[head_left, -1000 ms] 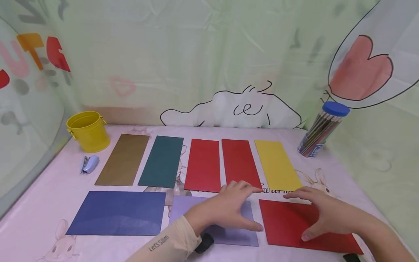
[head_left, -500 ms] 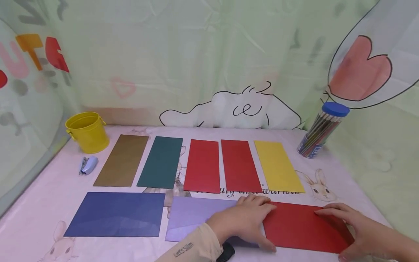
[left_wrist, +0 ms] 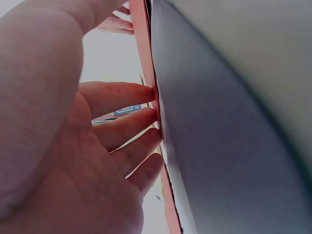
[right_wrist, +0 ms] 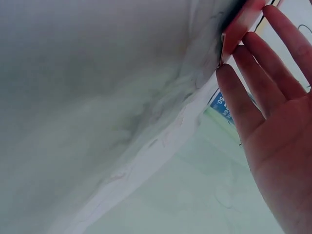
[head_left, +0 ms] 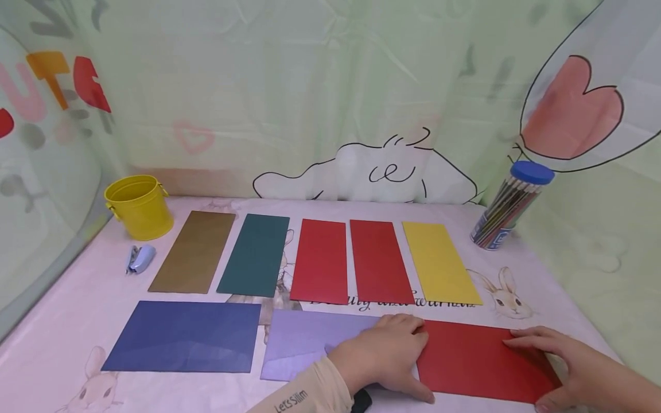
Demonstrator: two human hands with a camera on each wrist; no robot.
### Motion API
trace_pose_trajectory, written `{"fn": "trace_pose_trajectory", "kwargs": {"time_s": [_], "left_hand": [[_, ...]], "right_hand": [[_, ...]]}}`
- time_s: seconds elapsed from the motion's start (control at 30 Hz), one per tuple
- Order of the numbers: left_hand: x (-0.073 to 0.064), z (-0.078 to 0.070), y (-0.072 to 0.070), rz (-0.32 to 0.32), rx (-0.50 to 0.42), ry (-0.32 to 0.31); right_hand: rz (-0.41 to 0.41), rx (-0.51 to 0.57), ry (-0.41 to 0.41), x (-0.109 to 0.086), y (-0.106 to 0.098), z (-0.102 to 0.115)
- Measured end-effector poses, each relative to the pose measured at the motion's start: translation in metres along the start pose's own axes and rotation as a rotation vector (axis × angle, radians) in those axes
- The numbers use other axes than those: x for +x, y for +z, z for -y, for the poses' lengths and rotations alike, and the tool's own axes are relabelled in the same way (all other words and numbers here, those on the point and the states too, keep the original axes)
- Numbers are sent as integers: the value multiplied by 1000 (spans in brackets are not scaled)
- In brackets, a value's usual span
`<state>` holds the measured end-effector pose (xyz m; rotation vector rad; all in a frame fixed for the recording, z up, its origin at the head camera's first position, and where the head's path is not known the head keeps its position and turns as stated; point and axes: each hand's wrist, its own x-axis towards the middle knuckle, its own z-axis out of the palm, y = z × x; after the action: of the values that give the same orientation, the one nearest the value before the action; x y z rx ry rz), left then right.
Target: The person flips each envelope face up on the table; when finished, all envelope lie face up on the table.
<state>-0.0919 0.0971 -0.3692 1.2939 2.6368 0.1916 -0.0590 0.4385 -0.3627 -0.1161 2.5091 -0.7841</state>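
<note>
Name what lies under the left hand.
The flat lavender piece runs under the left hand. Its right end is mostly covered, so exactly where it stops cannot be seen.

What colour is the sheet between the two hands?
The sheet is red; it shows best in the head view.

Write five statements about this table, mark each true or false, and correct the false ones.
1. The left hand and the right hand touch opposite ends of the front red sheet. True.
2. The yellow bucket stands beside the pencil jar. False: the yellow bucket stands at the far left, behind the stapler, while the pencil jar is at the right.
3. In the head view, the left hand hides part of the lavender sheet. True.
4. The yellow sheet lies between the two back red sheets. False: the yellow sheet is at the right end of the back row.
5. The pencil jar has a blue lid. True.
</note>
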Motion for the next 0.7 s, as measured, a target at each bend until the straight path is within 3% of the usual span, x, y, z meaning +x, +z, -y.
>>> {"fn": "trace_pose_trajectory", "kwargs": {"time_s": [0.1, 0.3, 0.5, 0.6, 0.7], "left_hand": [[-1, -1, 0, -11, 25, 1], [-1, -1, -2, -25, 45, 8], [1, -1, -5, -61, 46, 30], [0, -1, -8, -71, 13, 51], [-1, 4, -12, -66, -75, 71]], "right_hand": [[-10, 32, 23, -2, 3, 0], [40, 17, -74, -10, 6, -9], [5, -4, -84, -13, 3, -19], [-5, -20, -116, -18, 0, -22], [19, 60, -170, -26, -9, -26]]}}
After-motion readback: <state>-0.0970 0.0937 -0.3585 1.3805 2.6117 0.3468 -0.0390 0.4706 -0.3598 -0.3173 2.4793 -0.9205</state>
